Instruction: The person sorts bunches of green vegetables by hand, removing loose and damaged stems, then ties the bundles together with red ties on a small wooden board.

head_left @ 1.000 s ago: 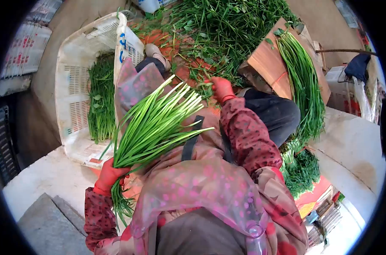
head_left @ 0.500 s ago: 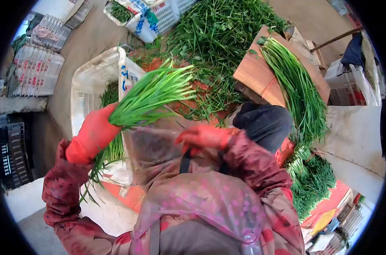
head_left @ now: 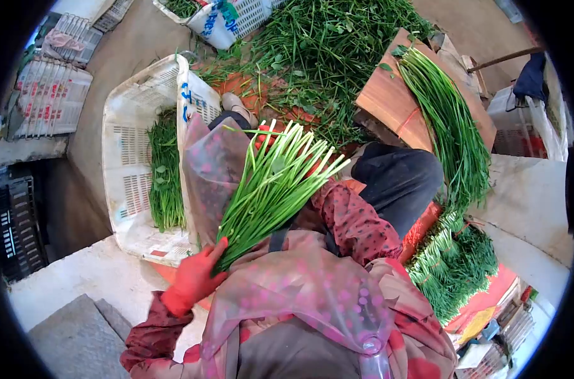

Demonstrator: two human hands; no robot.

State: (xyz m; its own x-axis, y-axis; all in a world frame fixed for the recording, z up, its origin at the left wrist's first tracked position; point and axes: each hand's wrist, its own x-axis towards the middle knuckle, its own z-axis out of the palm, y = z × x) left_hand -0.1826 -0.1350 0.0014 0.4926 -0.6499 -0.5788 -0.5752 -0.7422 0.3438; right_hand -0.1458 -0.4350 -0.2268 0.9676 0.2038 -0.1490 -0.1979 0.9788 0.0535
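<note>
While clamped by the left hand's point(head_left: 198, 276) fingers, the green-stalk bunch point(head_left: 265, 189) is slanted over the apron point(head_left: 299, 281), pale ends fanned toward the wooden board point(head_left: 388, 95); the right hand's point(head_left: 264, 136) finger state cannot be told.

White basket point(head_left: 117, 123) bearing blue marks, perhaps letters; upper crate point(head_left: 241, 20) showing blue lettering, stacked crates point(head_left: 50, 101) red; none reading clearly.

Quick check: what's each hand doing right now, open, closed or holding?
Left hand: closed, holding the bunch of chives by its leafy end.
Right hand: partly hidden behind the pale stem ends; open or closed can't be told.
</note>
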